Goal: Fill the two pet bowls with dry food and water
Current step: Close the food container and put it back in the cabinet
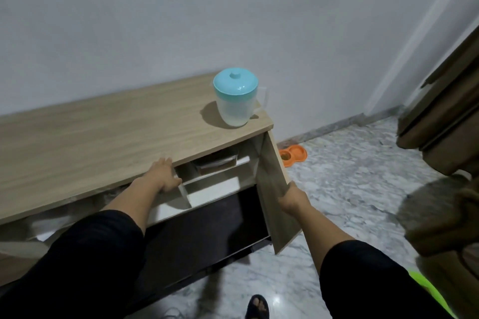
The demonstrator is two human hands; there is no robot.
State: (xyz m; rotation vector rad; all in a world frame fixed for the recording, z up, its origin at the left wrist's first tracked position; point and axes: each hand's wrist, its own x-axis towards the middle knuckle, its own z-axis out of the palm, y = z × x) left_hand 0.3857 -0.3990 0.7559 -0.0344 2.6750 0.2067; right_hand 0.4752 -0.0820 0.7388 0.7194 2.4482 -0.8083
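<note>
A: Sandalled foot [257, 307] at 6 o'clock, black sleeves above it. Where's the food?

B: Likely the brown container [216, 163] on the upper cabinet shelf, long side facing the opening, at 2 o'clock from the left hand [163, 174], the nearer one.

A: Grips?

B: Left hand's fingers rest straight on the cabinet edge, holding nothing. Right hand [291, 198] pinches the open cabinet door [272, 184].

A: Bowls?

B: Orange double pet bowl [294, 154] on the floor, 3 o'clock of the container. Lidded water pitcher [235, 97] on the cabinet top, 12 o'clock.

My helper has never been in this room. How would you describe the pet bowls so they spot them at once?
Start at the long wooden cabinet against the wall and go to its right end, past the open door. On the marble floor at the wall's foot lies the double pet bowl, the only bright orange thing there.
</note>
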